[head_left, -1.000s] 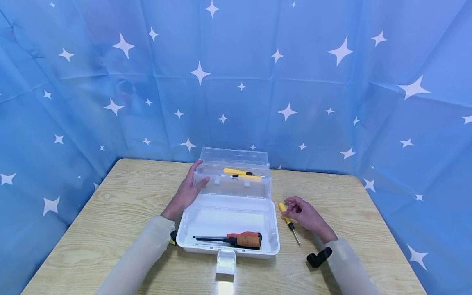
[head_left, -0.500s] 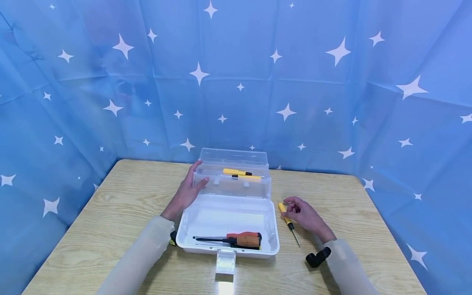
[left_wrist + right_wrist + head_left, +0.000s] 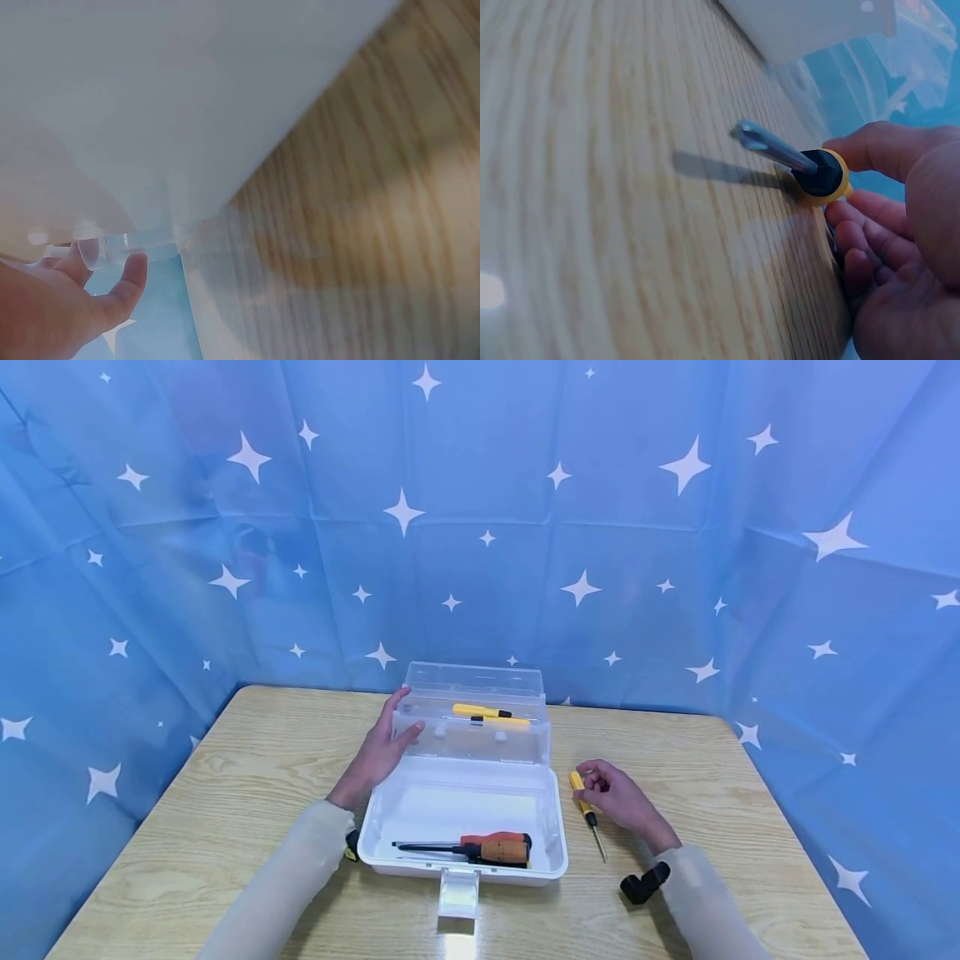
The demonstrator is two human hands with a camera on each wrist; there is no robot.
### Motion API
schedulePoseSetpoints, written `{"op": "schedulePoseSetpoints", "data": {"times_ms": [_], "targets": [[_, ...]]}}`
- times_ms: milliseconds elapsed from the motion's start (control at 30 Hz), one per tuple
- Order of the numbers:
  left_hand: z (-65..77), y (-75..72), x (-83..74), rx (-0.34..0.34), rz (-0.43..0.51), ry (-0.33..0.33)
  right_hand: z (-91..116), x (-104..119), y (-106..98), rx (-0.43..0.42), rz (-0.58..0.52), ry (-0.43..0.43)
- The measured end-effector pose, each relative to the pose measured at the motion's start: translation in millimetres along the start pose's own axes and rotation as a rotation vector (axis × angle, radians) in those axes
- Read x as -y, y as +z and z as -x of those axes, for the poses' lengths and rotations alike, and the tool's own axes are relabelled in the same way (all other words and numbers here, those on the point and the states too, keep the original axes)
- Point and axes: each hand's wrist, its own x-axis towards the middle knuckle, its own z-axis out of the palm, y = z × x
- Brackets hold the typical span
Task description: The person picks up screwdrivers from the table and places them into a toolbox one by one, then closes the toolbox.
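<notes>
A white toolbox [image 3: 465, 806] lies open, its clear lid [image 3: 525, 745] tipped back. My left hand [image 3: 375, 756] holds the left edge of the lid, thumb on the inner side and fingers around the edge. To the right of the box, my right hand [image 3: 618, 793] pinches the yellow handle of a screwdriver [image 3: 581, 793] between thumb and fingers. Its metal shaft points back toward me, close over the table; the right wrist view shows the screwdriver's tip [image 3: 746, 133] end-on, with its shadow on the wood.
Inside the box, near its front wall, lie an orange-handled screwdriver [image 3: 517, 837] and a brown-handled screwdriver [image 3: 504, 852]. Two yellow screwdrivers [image 3: 476, 710] rest in the lid. The latch [image 3: 458, 893] hangs out over the wooden table [image 3: 247, 777]. A blue star-patterned curtain [image 3: 480, 527] stands behind.
The yellow screwdriver in my right hand has turned slightly, its handle end shifting right and its tip a little left. My left hand stays on the lid.
</notes>
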Motion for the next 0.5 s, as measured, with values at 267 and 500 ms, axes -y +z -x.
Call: {"op": "schedulePoseSetpoints", "data": {"times_ms": [267,500], "targets": [[-0.2,0.1,-0.4,0.006,0.006,-0.001,0.8,3.3,1.0,-0.016,0.012,0.015],[0.2,-0.4,-0.6,0.007,0.008,0.007,0.6,3.5,2.7,-0.053,0.024,0.007]]}}
